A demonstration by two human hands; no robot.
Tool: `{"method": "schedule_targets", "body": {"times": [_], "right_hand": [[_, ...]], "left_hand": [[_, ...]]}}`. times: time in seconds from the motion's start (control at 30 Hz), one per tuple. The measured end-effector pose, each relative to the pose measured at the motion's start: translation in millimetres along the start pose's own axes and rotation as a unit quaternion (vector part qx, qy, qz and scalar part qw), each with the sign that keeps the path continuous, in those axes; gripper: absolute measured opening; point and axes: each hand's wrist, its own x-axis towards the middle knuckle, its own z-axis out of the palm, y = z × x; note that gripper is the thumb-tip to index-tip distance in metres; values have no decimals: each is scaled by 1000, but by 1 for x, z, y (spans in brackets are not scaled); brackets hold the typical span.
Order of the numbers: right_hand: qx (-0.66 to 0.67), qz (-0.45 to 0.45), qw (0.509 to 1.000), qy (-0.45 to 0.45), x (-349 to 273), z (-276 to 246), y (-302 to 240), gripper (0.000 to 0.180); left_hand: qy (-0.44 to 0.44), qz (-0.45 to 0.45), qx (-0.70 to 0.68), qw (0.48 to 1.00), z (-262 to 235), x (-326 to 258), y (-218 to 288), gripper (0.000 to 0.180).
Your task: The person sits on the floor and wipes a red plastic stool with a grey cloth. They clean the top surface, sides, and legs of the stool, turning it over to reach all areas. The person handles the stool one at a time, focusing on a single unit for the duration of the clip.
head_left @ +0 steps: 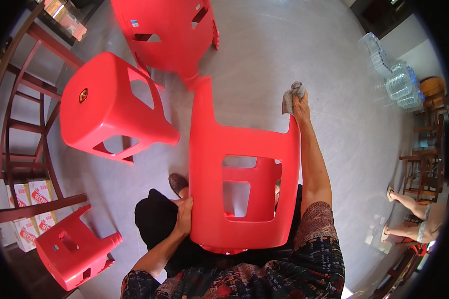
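A red plastic stool [207, 184] lies on its side across my lap, its legs pointing away from me and its seat end towards my body. My left hand [185, 217] grips its left side near the seat end, the fingertips partly hidden. At the tip of the far right leg, my right hand [301, 105] is closed round a crumpled grey cloth [288, 101], which touches the leg. Through the square openings in the stool's sides I see its inner wall.
More red stools stand or lie to my left: one tilted [100, 104], one farther off [169, 30], one lower down [75, 244]. A dark wooden frame [27, 124] and cartons [35, 209] line the left. At right are plastic-wrapped bottles [401, 82], wooden stools [424, 159] and another person's legs [406, 231].
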Motion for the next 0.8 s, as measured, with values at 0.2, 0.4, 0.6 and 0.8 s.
{"method": "schedule_targets", "body": {"times": [0.2, 0.4, 0.6, 0.8], "right_hand": [[60, 30, 996, -54, -95, -43, -45, 51], [-149, -48, 981, -114, -166, -52, -94, 53], [-353, -195, 911, -83, -217, 7, -136, 55], [-303, -518, 733, -321, -265, 59, -207, 51]], "left_hand": [[39, 14, -44, 998, 12, 0, 5, 48], [60, 16, -35, 997, 19, 2, -11, 51], [69, 2, -34, 997, 28, 2, -10, 53], [110, -28, 28, 993, 22, -5, 2, 53]]}}
